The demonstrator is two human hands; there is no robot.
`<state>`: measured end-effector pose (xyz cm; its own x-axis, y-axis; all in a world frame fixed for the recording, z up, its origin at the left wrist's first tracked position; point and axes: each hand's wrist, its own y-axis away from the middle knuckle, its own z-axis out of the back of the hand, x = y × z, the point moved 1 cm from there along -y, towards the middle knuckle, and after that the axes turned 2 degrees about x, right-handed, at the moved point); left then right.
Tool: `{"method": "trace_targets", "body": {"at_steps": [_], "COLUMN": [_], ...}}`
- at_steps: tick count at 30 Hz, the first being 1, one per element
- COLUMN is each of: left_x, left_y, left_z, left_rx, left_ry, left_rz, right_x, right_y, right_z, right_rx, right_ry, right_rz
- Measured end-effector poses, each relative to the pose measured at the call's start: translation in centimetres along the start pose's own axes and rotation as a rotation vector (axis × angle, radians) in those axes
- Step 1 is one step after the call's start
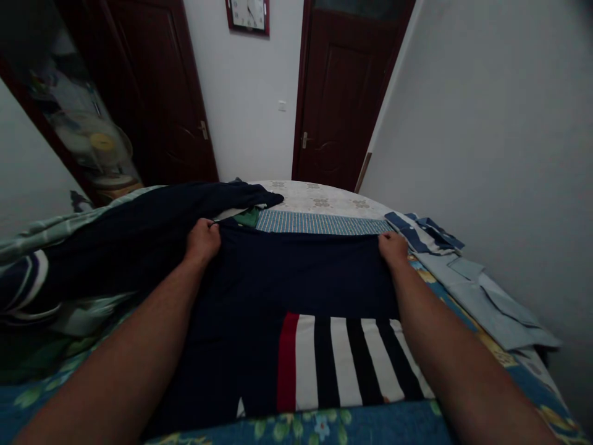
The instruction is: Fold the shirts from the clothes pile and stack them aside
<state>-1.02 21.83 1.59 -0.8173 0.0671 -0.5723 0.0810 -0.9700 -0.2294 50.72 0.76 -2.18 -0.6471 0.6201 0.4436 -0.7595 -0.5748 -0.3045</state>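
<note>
A dark navy garment [301,272] lies spread flat in front of me. Red, white and black stripes [338,364] cover its lower right part. My left hand [204,240] is closed on its far left corner, and my right hand [393,247] pinches the far right corner. The far edge runs nearly straight between both fists. I cannot tell from this view whether it is a shirt or shorts. Another dark garment [139,228] with white-striped trim is heaped beside my left hand. Past my right hand lies a folded blue and white garment [424,232].
Under the clothes is a blue floral bedspread [319,426]. A light grey-blue folded garment [486,303] lies along the right edge by the wall. Beyond the far edge are a blue striped cloth [324,222] and a pale patterned sheet [319,194]. Two brown doors stand behind.
</note>
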Motion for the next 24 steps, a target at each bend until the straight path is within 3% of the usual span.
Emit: {"method": "trace_targets", "body": {"at_steps": [7,11,16,20,24], "left_x": [0.3,0.2,-0.1,-0.1,-0.6], "left_y": [0.2,0.2,0.2,0.2,0.3], "left_z": [-0.4,-0.4,-0.1,-0.7,-1.0], "left_rx": [0.121,0.217,0.288,0.374,0.379], "left_ry": [0.179,0.342,0.355,0.359,0.359], "left_rz": [-0.026,-0.049,-0.092,-0.035,-0.101], "right_x": [0.2,0.2,0.0,-0.2,-0.5], "right_y": [0.4,0.0,-0.5,-0.5,-0.4], "right_z": [-0.1,0.0,0.0,-0.3,-0.7], "right_rx": [0.028,0.129,0.266,0.198,0.134], "right_ry": [-0.042,-0.051,-0.007,0.022,0.032], "right_rz": [0.054,0.099,0.167,0.144,0.15]}}
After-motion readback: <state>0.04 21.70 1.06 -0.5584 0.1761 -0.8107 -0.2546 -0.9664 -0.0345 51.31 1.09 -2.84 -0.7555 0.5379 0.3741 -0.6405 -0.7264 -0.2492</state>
